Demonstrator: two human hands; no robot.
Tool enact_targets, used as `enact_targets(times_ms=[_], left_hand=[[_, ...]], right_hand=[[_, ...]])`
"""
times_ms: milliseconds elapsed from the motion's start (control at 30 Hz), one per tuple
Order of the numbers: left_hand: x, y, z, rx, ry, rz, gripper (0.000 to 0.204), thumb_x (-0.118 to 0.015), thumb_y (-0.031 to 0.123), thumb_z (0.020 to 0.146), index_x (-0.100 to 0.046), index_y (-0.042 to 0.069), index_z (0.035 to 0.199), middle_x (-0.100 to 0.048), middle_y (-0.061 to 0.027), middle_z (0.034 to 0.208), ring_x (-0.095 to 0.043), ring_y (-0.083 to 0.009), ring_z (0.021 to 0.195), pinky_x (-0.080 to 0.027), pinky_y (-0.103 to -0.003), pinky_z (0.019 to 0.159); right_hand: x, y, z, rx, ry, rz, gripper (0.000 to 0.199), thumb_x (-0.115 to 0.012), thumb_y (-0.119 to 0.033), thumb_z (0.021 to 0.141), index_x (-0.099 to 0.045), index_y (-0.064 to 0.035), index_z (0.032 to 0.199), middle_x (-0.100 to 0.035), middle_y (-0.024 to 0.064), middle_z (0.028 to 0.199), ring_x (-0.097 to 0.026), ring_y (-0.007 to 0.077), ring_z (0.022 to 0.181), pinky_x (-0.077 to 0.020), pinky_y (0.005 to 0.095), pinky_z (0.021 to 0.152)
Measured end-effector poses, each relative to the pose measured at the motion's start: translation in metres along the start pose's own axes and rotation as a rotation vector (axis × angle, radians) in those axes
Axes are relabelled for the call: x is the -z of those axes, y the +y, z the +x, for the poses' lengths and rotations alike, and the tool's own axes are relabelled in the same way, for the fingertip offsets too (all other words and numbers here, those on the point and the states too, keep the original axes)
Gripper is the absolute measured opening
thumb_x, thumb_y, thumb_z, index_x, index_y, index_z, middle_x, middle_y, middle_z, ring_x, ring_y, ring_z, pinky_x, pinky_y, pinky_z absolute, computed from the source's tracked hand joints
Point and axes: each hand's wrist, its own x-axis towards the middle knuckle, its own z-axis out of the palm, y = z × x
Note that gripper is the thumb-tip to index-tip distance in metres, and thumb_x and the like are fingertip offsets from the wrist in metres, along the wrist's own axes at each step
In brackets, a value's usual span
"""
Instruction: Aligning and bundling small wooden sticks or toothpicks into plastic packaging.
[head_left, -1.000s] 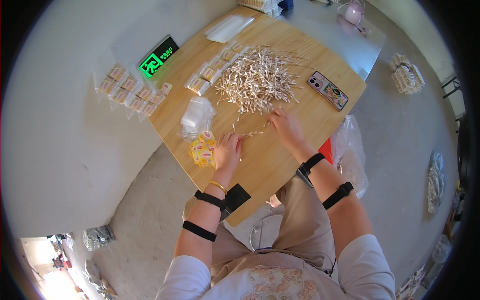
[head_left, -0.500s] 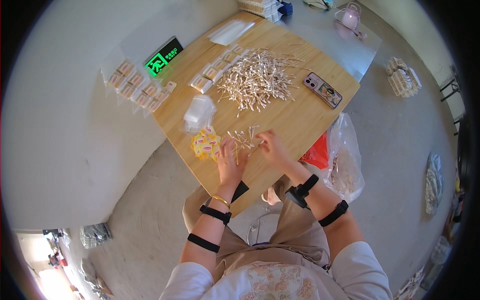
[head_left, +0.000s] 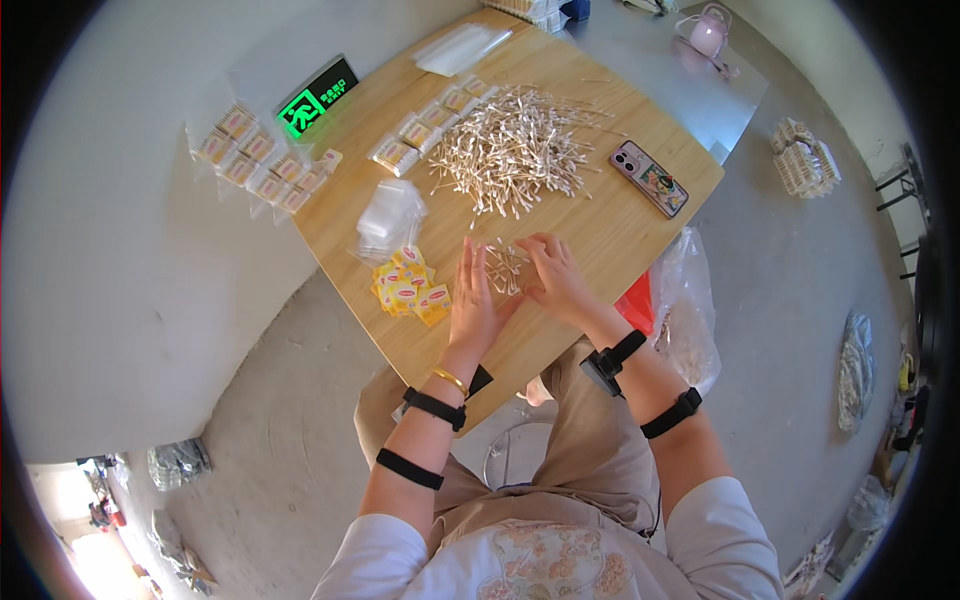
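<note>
Between my two hands a small bunch of cotton swabs [head_left: 505,262] lies on the wooden table [head_left: 590,235]. My left hand [head_left: 476,300] is on its left side, fingers stretched out and thumb toward the swabs. From the right my right hand [head_left: 556,280] cups round the bunch, fingers apart and bent a little. Both hands seem to touch the outer swabs without gripping any. Just left of my left hand is a spread of yellow-and-white printed cards [head_left: 405,285]. Beyond my hands rises a big heap of loose cotton swabs [head_left: 520,150].
Clear plastic bags [head_left: 392,215] lie behind the cards. Packed swab bundles [head_left: 420,132] line the heap's left side. A phone [head_left: 650,178] lies at the right. More packs [head_left: 255,160] are by the wall near a green lit sign [head_left: 318,95]. A plastic sack [head_left: 690,320] stands below the right edge.
My hands have come to either side of the small swab bunch, which is now gathered closer together. My left fingers have straightened. The view has shifted slightly.
</note>
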Motion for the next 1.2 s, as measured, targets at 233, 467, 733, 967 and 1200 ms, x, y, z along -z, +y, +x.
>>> enact_targets(times_ms=[233, 467, 733, 967, 1200], left_hand=[[0.01, 0.006, -0.02, 0.052, 0.059, 0.372, 0.114, -0.087, 0.036, 0.069, -0.018, 0.004, 0.154, -0.035, -0.0196, 0.152, -0.032, -0.036, 0.143, -0.018, -0.055, 0.12], [0.006, 0.016, -0.022, 0.056, -0.009, 0.258, 0.1, -0.083, 0.024, 0.074, -0.025, 0.006, 0.153, -0.06, -0.0067, 0.12, -0.052, -0.0271, 0.116, -0.031, -0.048, 0.109], [0.013, 0.006, -0.015, -0.026, -0.053, 0.273, 0.087, -0.083, 0.019, 0.072, -0.038, 0.012, 0.146, -0.058, -0.008, 0.122, -0.053, -0.0289, 0.114, -0.036, -0.047, 0.103], [0.029, 0.002, -0.001, -0.163, 0.045, 0.249, 0.093, -0.088, 0.025, 0.066, -0.04, 0.012, 0.145, -0.053, -0.0107, 0.137, -0.051, -0.0314, 0.122, -0.037, -0.047, 0.107], [0.037, -0.004, -0.007, -0.159, -0.058, 0.306, 0.091, -0.087, 0.029, 0.067, -0.041, 0.007, 0.143, -0.061, -0.0122, 0.127, -0.056, -0.0324, 0.117, -0.04, -0.046, 0.103]], right_hand=[[0.002, 0.005, 0.019, 0.1, -0.207, -0.202, 0.094, -0.091, -0.018, 0.056, -0.048, -0.0112, 0.14, -0.047, 0.0091, 0.135, -0.046, 0.0318, 0.125, -0.0408, 0.0432, 0.104], [0.005, 0.001, 0.028, 0.122, -0.298, -0.31, 0.092, -0.093, -0.022, 0.057, -0.053, -0.0116, 0.139, -0.048, 0.0063, 0.135, -0.046, 0.0294, 0.126, -0.041, 0.0412, 0.102], [0.007, -0.003, 0.028, 0.153, -0.382, -0.253, 0.075, -0.088, -0.018, 0.062, -0.06, -0.022, 0.132, -0.048, 0.0059, 0.137, -0.044, 0.0312, 0.126, -0.0394, 0.0437, 0.105], [0.006, 0.003, 0.022, 0.195, -0.404, -0.187, 0.061, -0.084, -0.013, 0.066, -0.064, -0.0174, 0.123, -0.048, 0.0071, 0.136, -0.045, 0.0321, 0.124, -0.0398, 0.0437, 0.105], [0.004, 0.009, 0.015, -0.018, -0.22, -0.059, 0.062, -0.084, -0.028, 0.07, -0.06, -0.0075, 0.123, -0.052, 0.0114, 0.124, -0.047, 0.0344, 0.119, -0.0413, 0.0429, 0.1]])
